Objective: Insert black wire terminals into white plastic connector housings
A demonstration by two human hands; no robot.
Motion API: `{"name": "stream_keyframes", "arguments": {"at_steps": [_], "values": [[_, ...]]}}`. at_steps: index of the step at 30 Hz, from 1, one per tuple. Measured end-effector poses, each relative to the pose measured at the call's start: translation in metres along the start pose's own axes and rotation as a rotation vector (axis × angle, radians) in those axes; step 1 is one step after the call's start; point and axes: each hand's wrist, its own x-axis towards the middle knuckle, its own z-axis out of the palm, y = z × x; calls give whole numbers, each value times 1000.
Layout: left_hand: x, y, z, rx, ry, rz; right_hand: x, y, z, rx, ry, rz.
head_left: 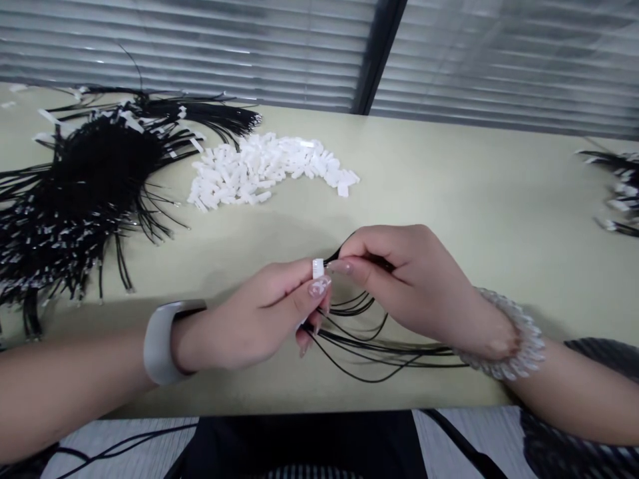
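Between the thumb and fingers of my left hand (264, 313) is a small white connector (318, 268), held upright near the middle of the table. My right hand (414, 286) is closed in a pinch on thin black wires (333, 257) just right of the connector, its fingertips almost touching it. More black wires (394, 352) loop below both hands and run right, under my right wrist. Part of this bundle passes through the lower fingers of my left hand. The wire ends at the connector are too small to make out.
A large heap of black wires (100, 173) with small tips covers the table's left side. Beside it lies a pile of white connectors (269, 166). More wires with white connectors (626, 186) lie at the far right edge. Window blinds (200, 53) stand behind the table (449, 179).
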Motion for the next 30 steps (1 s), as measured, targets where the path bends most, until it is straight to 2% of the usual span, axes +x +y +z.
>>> {"name": "stream_keyframes", "arguments": {"at_steps": [9, 16, 20, 24, 30], "values": [[1, 2, 0, 134, 17, 38, -2, 1, 5, -108, 70, -69], [0, 1, 1, 209, 20, 47, -4, 5, 4, -176, 74, -249], [0, 1, 1, 262, 17, 81, -4, 3, 4, -156, 92, -265], [-1, 1, 3, 351, 49, 119, -3, -1, 5, -44, 99, -160], [-2, 0, 8, 433, 119, 161, -1, -6, 9, 321, 35, 200]]}}
